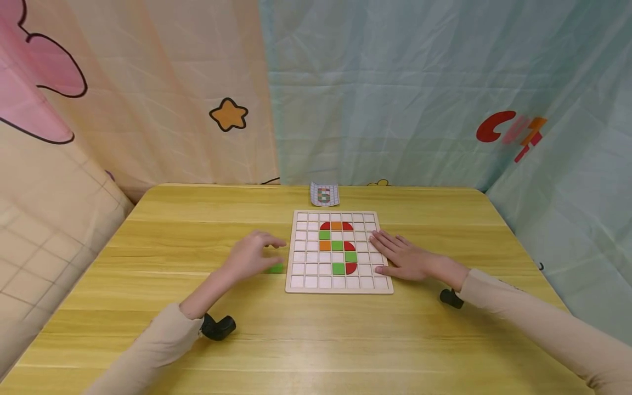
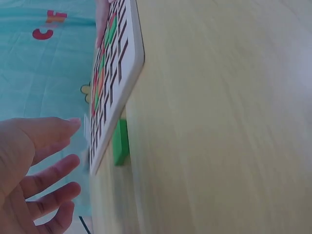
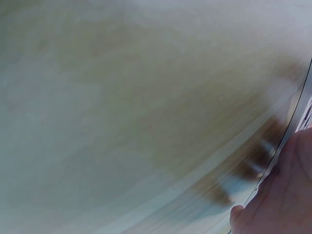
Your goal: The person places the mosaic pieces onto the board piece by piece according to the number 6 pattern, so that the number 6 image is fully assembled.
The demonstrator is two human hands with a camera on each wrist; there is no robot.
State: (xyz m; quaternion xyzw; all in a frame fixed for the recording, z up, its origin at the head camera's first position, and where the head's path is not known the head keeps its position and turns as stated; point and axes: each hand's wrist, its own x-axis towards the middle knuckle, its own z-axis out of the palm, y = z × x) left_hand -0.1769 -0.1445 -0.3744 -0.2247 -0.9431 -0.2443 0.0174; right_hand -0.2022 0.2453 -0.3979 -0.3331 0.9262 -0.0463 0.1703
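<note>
A pale wooden grid board (image 1: pixel 304 283) lies on the table, with red quarter-round, green square and orange square pieces set in several cells. My left hand (image 1: pixel 247 257) hovers by the board's left edge, thumb and fingers apart with nothing between them. Just below the fingers, a green block (image 1: pixel 275 269) lies on the table beside the board. In the left wrist view that block (image 2: pixel 120 144) is apart from the fingers. My right hand (image 1: pixel 406 259) rests flat, its fingers straight on the board's right edge. Only part of the right hand (image 3: pixel 287 190) shows in the right wrist view.
Behind the board lies a small card (image 1: pixel 324 195) printed with a coloured figure on a grid. The wood-grain table (image 1: pixel 336 340) reaches back to printed curtains (image 1: pixel 395 99). A black device (image 1: pixel 219 327) is on the left wrist, another (image 1: pixel 451 298) on the right.
</note>
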